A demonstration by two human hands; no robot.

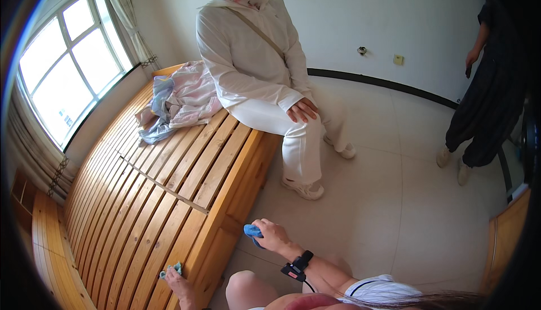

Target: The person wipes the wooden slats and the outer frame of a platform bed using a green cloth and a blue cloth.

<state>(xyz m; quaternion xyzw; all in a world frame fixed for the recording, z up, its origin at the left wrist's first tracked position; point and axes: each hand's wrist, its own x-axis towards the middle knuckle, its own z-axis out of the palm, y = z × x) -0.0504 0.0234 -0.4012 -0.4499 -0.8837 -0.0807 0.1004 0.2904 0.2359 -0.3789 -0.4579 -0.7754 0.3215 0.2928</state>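
Observation:
My right hand (270, 234) grips a folded blue cloth (254, 233) in the air beside the bed frame's front side. A black device is strapped round my right wrist. At the lower left, my left hand (176, 281) holds a small green cloth (171, 271) against the slats near the edge of the wooden bed frame (139, 208). The slats are light varnished wood with gaps between them, and a dark-edged seam crosses them. My bare knee shows between my two arms.
A person in white (262, 69) sits on the bed frame's far end, beside crumpled pastel fabric (186, 94). Another person in dark clothes (486, 98) stands at the right on the tiled floor (363, 208). A curtained window (76, 60) is at the left; a wooden panel (505, 242) stands lower right.

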